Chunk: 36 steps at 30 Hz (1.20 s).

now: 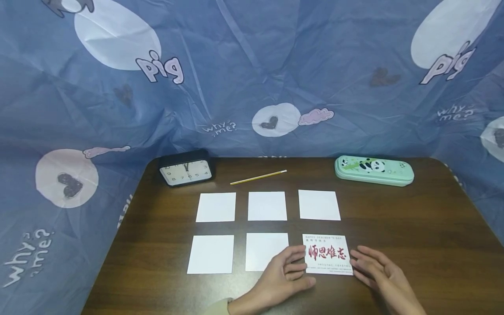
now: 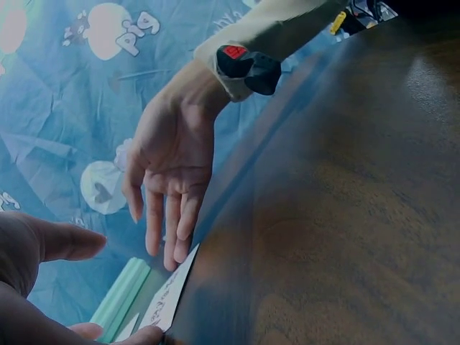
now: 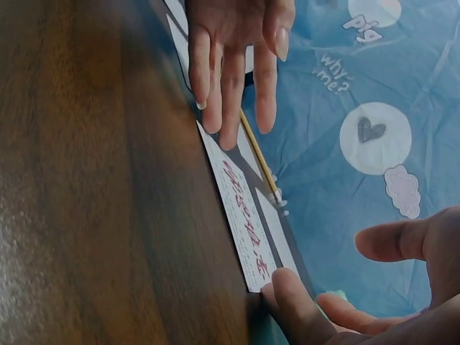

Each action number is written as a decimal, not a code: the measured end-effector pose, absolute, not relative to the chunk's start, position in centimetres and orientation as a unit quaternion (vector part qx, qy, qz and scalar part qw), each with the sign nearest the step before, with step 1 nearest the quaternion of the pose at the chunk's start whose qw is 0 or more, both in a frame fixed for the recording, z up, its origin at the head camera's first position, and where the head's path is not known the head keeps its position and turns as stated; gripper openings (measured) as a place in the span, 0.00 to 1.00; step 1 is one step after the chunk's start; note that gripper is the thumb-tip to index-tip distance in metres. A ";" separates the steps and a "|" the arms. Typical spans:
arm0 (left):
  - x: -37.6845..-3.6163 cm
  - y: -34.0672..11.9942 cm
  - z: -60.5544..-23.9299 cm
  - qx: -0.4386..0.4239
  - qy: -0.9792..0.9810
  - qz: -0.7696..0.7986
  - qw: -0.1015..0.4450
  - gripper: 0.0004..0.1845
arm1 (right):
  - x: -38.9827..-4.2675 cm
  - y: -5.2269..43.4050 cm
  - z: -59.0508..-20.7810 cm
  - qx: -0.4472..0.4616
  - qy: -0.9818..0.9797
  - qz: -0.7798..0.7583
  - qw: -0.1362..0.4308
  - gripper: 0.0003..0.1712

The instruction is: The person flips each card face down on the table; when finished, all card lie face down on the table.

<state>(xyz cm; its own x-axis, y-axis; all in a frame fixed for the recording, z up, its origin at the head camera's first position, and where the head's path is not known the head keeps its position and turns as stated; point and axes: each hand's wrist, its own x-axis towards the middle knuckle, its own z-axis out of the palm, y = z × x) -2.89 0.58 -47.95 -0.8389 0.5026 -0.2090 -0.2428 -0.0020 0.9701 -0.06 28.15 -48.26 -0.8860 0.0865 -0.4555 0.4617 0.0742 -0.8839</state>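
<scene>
A white card printed with red characters (image 1: pixel 327 253) lies face up at the front right of a two-row grid of cards on the dark wooden table (image 1: pixel 413 227). My left hand (image 1: pixel 291 267) rests flat on the table, its straight fingers touching the card's left edge. My right hand (image 1: pixel 372 264) lies with straight fingers against the card's right edge. The left wrist view shows the right hand (image 2: pixel 169 180) with its fingertips at the card (image 2: pixel 169 298). In the right wrist view the left hand (image 3: pixel 233 50) touches the far end of the card (image 3: pixel 241 215).
Several blank white cards (image 1: pixel 215 206) fill the other places in the grid. At the table's back stand a black clock (image 1: pixel 186 171), a yellow pencil (image 1: pixel 257 177) and a green panda pencil case (image 1: pixel 374 170). A blue printed cloth (image 1: pixel 252 65) hangs behind and around the table.
</scene>
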 end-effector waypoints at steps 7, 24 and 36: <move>-2.9 0.6 -47.9 0.098 0.655 0.698 0.272 0.37 | -0.4 27.7 -47.9 0.213 0.734 -0.622 0.168 0.39; -2.6 0.8 -47.8 0.102 0.668 0.685 0.272 0.38 | -0.4 27.4 -47.9 0.219 0.756 -0.598 0.156 0.35; -2.3 0.8 -47.4 0.102 0.672 0.681 0.272 0.38 | -0.2 27.3 -47.3 0.208 0.752 -0.602 0.168 0.33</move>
